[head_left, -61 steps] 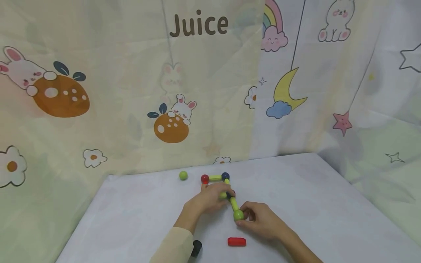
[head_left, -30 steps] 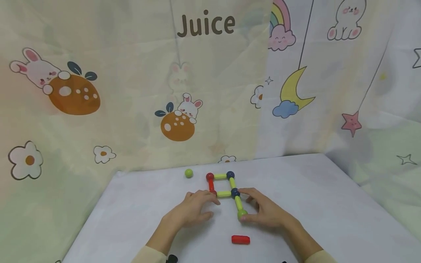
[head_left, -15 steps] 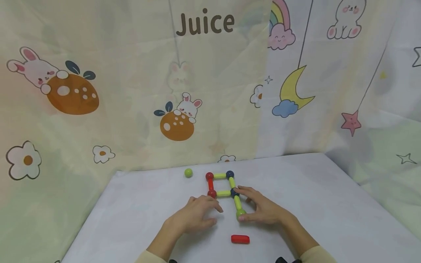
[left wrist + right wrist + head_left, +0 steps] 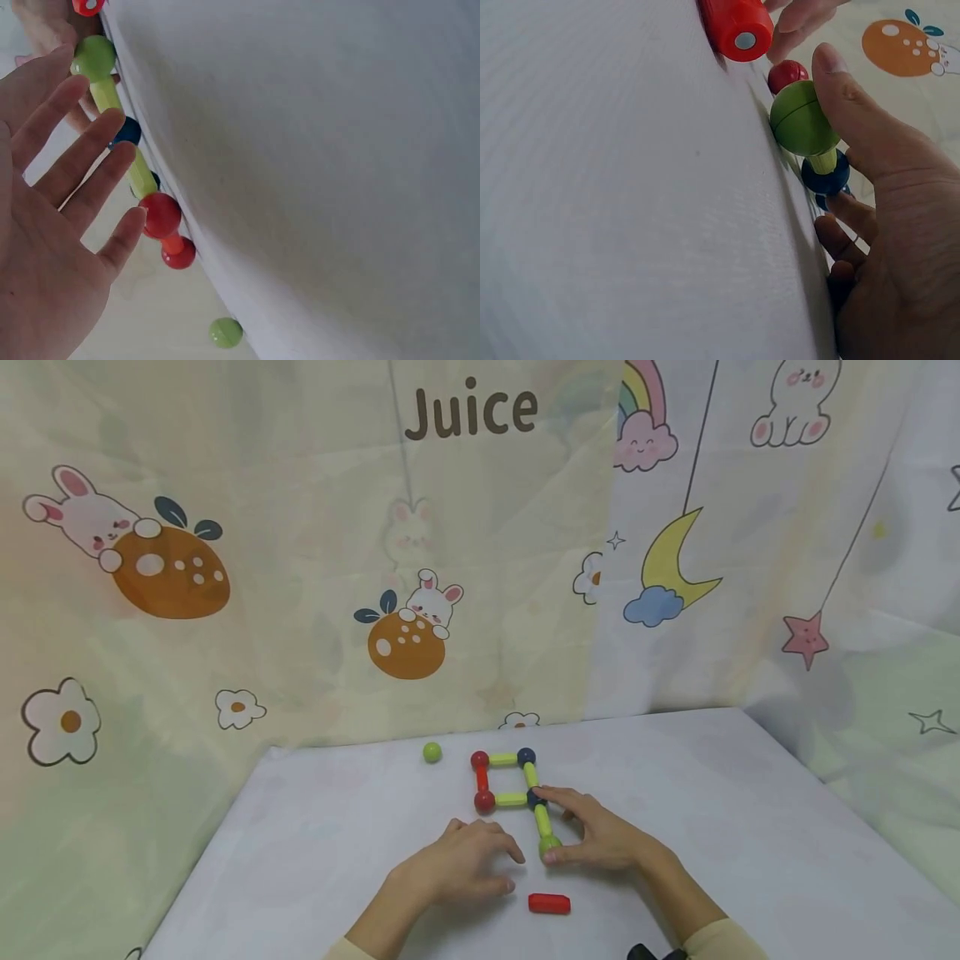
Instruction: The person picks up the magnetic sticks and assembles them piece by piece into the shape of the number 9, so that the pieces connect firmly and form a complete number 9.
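Observation:
A frame of magnetic rods and balls lies on the table: a square with red balls point(image 4: 484, 801) at left, dark blue balls point(image 4: 527, 757) at right, yellow-green rods point(image 4: 512, 799) and one red rod point(image 4: 482, 779). From its near right corner another yellow-green rod runs to a green ball point(image 4: 550, 847). My right hand point(image 4: 607, 835) spans this tail, thumb on the green ball and index fingertip at the dark blue corner ball. My left hand point(image 4: 465, 864) hovers with spread, relaxed fingers and holds nothing; a loose red rod point(image 4: 549, 903) lies just right of it.
A loose green ball point(image 4: 432, 752) sits near the table's back edge, left of the frame. A printed cloth point(image 4: 300, 652) hangs behind the white table point(image 4: 675, 777). Part of a black object point(image 4: 652, 952) shows at the bottom edge by my right sleeve.
My left hand has come off the frame, moving toward me and then right toward the red rod. My right hand has widened its grasp from the green ball to the blue corner ball.

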Demonstrator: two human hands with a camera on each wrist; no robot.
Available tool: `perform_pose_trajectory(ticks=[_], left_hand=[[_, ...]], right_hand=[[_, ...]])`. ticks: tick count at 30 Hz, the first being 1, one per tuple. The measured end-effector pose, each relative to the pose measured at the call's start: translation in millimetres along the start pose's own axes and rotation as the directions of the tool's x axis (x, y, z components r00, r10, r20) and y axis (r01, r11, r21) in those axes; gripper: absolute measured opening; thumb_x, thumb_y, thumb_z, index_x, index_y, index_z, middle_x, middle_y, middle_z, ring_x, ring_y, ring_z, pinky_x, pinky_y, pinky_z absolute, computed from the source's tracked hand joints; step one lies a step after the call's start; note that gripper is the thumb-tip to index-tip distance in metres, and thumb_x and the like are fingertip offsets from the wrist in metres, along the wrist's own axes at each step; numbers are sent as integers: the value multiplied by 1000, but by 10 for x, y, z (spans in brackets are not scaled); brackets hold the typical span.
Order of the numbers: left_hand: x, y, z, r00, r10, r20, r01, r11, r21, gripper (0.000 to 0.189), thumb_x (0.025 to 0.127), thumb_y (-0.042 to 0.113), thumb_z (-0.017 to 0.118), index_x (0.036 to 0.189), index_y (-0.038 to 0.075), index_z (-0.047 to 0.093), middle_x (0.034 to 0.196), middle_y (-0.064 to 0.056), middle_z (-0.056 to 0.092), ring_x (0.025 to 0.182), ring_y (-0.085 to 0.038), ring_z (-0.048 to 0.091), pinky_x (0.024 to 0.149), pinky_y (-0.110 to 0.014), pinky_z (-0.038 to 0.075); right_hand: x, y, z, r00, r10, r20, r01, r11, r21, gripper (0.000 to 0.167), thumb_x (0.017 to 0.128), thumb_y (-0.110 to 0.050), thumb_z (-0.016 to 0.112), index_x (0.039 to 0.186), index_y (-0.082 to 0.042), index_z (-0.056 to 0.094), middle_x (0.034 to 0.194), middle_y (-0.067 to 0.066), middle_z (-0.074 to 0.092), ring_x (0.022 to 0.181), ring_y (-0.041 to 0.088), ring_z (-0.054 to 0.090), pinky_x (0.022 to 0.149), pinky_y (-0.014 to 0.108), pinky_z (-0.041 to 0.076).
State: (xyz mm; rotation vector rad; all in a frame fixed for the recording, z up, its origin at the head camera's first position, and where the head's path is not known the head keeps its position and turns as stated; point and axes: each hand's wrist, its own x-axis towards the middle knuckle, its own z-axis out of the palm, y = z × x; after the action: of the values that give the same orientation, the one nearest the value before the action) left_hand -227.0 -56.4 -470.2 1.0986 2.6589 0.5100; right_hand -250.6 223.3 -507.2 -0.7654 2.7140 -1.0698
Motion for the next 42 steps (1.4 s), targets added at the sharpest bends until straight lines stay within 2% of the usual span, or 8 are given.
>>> perform_pose_trajectory(ticks=[6,12,22,29,36,42], left_hand=[[-7,72,37,998,69,7,-70,997,31,27,90,36,78,117,35,74,109,23,66,103,3,57,91,-35,41],[0,172,57,996,90,9,-91,993,77,26,89,36,78,115,35,74,105,23,65,100,5,57,87,-30,41],[84,294,94,996,78,47,-81,993,82,22,89,39,80,109,34,76,97,22,62,94,6,53,82,-28,42],[141,365,95,997,62,51,-68,989,132,17,88,44,80,103,37,76,91,21,61,89,3,51,79,-26,43],[123,393,105,997,64,46,-71,985,159,9,89,39,79,98,37,77,87,20,59,85,2,49,74,-23,42],[107,374,103,997,59,40,-64,987,146,13,89,31,81,98,37,76,86,23,59,85,2,48,78,-23,45]], right_hand=[[-4,-8,-10,999,42,21,-42,999,28,91,79,-54,84,157,-38,40,158,-2,42,125,23,49,103,54,43],[-14,-20,-26,999,44,29,-45,998,32,91,80,-51,84,157,-36,39,159,1,42,125,25,49,102,57,43],[-21,-23,-64,997,46,62,-50,997,62,95,79,-49,87,158,-37,36,160,2,40,128,27,48,106,60,41],[-41,-44,-112,995,55,80,-60,996,64,97,78,-47,87,159,-36,36,161,5,40,128,28,48,106,63,40],[-42,-25,-84,993,80,91,-89,992,95,96,79,-47,87,159,-38,36,161,5,39,132,30,45,108,66,38],[-40,-7,-82,995,66,81,-73,993,90,94,79,-46,87,159,-38,37,160,3,40,131,27,45,109,64,38]])
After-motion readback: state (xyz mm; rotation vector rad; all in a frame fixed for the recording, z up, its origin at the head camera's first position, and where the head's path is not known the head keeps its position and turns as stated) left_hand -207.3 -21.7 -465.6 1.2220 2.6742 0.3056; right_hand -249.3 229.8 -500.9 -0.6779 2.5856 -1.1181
